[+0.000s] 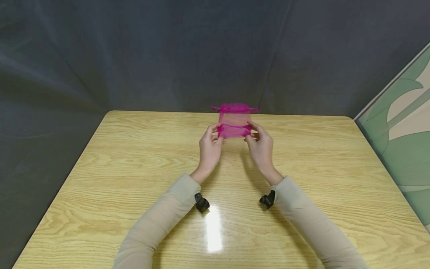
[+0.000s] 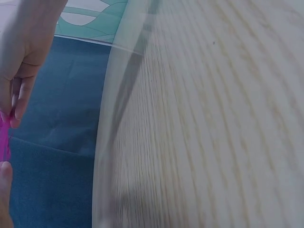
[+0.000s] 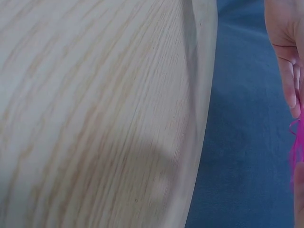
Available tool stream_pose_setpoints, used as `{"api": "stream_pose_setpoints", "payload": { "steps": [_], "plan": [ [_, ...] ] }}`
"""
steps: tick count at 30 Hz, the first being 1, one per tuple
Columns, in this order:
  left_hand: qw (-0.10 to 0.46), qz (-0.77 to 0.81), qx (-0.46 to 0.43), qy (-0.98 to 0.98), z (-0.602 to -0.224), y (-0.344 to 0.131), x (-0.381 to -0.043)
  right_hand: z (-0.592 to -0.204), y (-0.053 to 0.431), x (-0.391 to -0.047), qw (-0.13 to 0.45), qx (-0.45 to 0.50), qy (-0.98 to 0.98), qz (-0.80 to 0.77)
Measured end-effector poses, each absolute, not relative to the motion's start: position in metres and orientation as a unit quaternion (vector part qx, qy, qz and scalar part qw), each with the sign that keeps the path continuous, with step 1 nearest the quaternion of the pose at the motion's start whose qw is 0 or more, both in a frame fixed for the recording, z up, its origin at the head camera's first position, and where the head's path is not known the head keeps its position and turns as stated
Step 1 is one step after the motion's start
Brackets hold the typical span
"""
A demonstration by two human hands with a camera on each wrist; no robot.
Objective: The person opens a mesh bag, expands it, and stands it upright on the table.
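A sheer magenta drawstring pouch point(image 1: 235, 119) is held up over the far part of the table in the head view. My left hand point(image 1: 210, 147) pinches its lower left corner between thumb and fingers. At the lower right corner, my right hand point(image 1: 261, 145) grips it the same way. The drawstring loops stick out on both sides near the pouch's upper end. Only a sliver of the pouch point(image 2: 4, 140) shows at the left edge of the left wrist view. The right wrist view catches part of the pouch point(image 3: 298, 142) at its right edge.
A wood-grain table point(image 1: 134, 157) lies beneath both forearms. Dark cloth point(image 1: 188, 56) hangs behind and to the left of it. On the right stands a green and beige leaf-patterned panel point(image 1: 403, 119). Small black cameras point(image 1: 202, 203) are worn at the wrists.
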State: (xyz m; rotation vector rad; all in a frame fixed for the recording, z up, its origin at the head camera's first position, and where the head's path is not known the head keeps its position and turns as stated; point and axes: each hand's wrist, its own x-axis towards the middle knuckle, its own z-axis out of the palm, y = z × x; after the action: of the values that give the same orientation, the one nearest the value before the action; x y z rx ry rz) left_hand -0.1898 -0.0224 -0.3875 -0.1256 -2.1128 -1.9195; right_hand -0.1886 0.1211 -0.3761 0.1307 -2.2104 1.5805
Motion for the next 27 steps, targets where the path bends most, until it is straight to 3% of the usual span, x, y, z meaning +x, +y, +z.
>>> {"api": "stream_pose_setpoints", "payload": {
  "steps": [20,27],
  "plan": [
    [0.161,-0.670,-0.040,-0.723,-0.3876,-0.0163,-0.1878,-0.3691,0.1190,-0.1890,0.263,0.024,-0.769,0.582],
    [0.193,-0.639,-0.027,-0.744,-0.3868,-0.0185,-0.1893,-0.3763,0.1222,-0.1894,0.242,0.027,-0.768,0.593]
  ]
}}
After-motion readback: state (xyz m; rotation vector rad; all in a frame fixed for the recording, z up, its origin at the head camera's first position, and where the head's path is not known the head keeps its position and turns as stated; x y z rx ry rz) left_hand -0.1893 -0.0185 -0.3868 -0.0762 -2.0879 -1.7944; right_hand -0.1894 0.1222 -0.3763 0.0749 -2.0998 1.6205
